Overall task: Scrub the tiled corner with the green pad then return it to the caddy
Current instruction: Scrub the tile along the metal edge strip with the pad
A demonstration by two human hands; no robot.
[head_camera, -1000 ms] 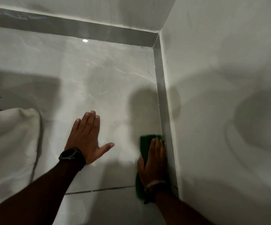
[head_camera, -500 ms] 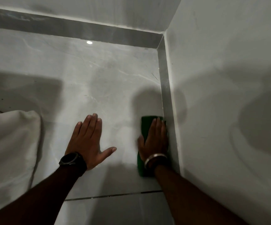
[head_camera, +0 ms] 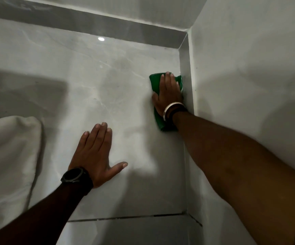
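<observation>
Head view. Right hand (head_camera: pixel 168 96), palm down with fingers extended and held together, pressing flat on the green pad (head_camera: pixel 154 80); the pad lies between the palm and the grey tiled floor (head_camera: pixel 107 85), not clasped by curled fingers. The pad's far edge shows beyond the fingertips and its near end shows beneath the wrist, beside a metal bangle (head_camera: pixel 171 107) and a dark band. The pad's right edge lies against the grey skirting strip (head_camera: pixel 185 68) at the foot of the right-hand wall (head_camera: pixel 249 68), short of the corner where this strip meets the one along the far wall.

Left hand (head_camera: pixel 95 154), open and empty, laid flat on the floor tile with fingers together and thumb spread to the right; well apart from the pad. A black wristwatch (head_camera: pixel 72 175) sits on this wrist.

A white cloth (head_camera: pixel 7 156) lies crumpled at the left edge. A grout line (head_camera: pixel 125 217) crosses the floor below both hands.
</observation>
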